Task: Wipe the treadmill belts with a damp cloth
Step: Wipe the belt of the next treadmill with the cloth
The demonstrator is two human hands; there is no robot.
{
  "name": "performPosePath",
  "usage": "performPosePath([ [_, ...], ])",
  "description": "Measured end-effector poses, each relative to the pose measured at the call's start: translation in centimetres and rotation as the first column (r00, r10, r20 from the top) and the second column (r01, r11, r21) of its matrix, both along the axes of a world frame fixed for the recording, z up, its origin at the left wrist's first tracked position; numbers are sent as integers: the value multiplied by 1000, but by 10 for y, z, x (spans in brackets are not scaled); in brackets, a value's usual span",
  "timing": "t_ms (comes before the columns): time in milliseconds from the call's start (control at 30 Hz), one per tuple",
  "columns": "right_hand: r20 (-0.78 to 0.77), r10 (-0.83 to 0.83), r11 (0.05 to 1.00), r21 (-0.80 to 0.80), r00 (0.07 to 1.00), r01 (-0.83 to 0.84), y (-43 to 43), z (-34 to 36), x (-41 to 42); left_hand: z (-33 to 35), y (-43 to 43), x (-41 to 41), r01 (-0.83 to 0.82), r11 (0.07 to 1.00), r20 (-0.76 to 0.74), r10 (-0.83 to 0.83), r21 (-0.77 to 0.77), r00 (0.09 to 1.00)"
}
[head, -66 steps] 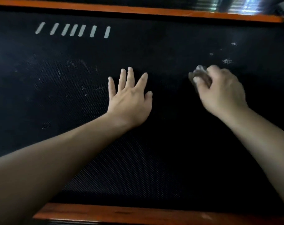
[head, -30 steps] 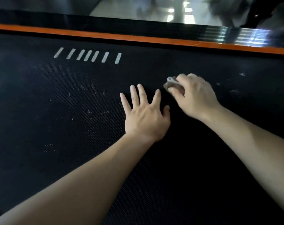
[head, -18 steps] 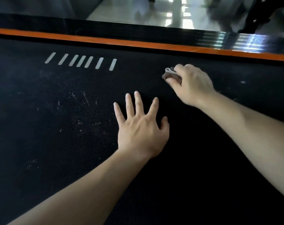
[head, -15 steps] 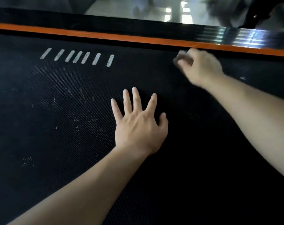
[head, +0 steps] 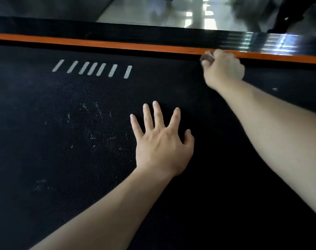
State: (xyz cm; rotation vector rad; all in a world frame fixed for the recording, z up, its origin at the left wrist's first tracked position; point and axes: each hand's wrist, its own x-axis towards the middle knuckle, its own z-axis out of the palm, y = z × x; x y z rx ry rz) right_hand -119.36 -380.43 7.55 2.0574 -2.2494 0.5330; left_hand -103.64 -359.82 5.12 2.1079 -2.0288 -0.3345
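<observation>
The black textured treadmill belt (head: 67, 177) fills most of the head view. My left hand (head: 162, 141) lies flat on the belt near the middle, fingers spread and straight. My right hand (head: 224, 69) reaches to the belt's far edge and grips a small bunched grey cloth (head: 207, 57), which shows only at the fingertips, right against the orange side strip (head: 117, 45). Pale dust specks (head: 97, 123) dot the belt to the left of my left hand.
Several white slanted stripes (head: 92, 68) are printed on the belt at the far left. Beyond the orange strip runs a black ribbed side rail (head: 135, 33), then a shiny floor (head: 171, 11). One small white speck (head: 275, 89) sits at the right.
My right hand has carried the cloth away from beside my left hand up to the belt's far edge by the orange strip. My left hand has stayed flat on the belt.
</observation>
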Motion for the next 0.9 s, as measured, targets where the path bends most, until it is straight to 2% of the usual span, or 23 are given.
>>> performPosePath([
  [100, 5, 281, 960, 19, 960, -281, 19, -8, 3, -1, 0, 0, -3, 1000, -1, 3, 3, 1000],
  [133, -15, 300, 954, 27, 954, -299, 19, -6, -7, -1, 0, 0, -4, 1000, 2, 4, 2, 1000],
  [167, -35, 248, 969, 26, 968, -247, 15, -2, -21, -2, -1, 0, -1, 1000, 5, 1, 1, 1000],
  [267, 45, -88, 996, 28, 995, 86, 2, 12, -61, -2, -1, 0, 3, 1000, 7, -3, 4, 1000],
  [300, 42, -122, 992, 19, 992, 121, 4, 11, -64, -2, -1, 0, 3, 1000, 8, -3, 6, 1000],
  [333, 15, -95, 995, 3, 995, 95, 7, 7, -61, -1, -1, 0, 2, 1000, 10, -2, 8, 1000],
  [467, 10, 231, 972, 45, 973, -231, 33, -6, -53, -1, -1, 0, 0, 1000, 12, 0, 10, 1000],
  [500, -6, 213, 976, 54, 977, -213, 31, -3, -60, -2, -2, 0, -2, 1000, 16, 2, 9, 1000],
  [600, 29, -78, 995, 65, 997, 76, 23, 14, -85, -2, -1, 0, 3, 1000, 19, -3, 16, 1000],
  [633, 28, -120, 991, 55, 992, 118, 27, 15, -85, -2, -2, 0, 2, 1000, 20, -2, 18, 1000],
  [667, 4, -88, 995, 39, 996, 88, 33, 12, -80, -1, -2, 1, 0, 1000, 22, -1, 21, 1000],
  [800, 11, 255, 965, 60, 967, -256, 86, -4, -66, -2, -2, 0, -2, 1000, 30, 2, 18, 1000],
  [833, -7, 263, 963, 61, 965, -262, 91, -5, -75, -2, -2, 0, -3, 1000, 33, 2, 20, 999],
  [900, -39, 104, 993, 60, 994, -102, 82, 2, -98, -1, -2, 0, 0, 1000, 32, -1, 26, 999],
])
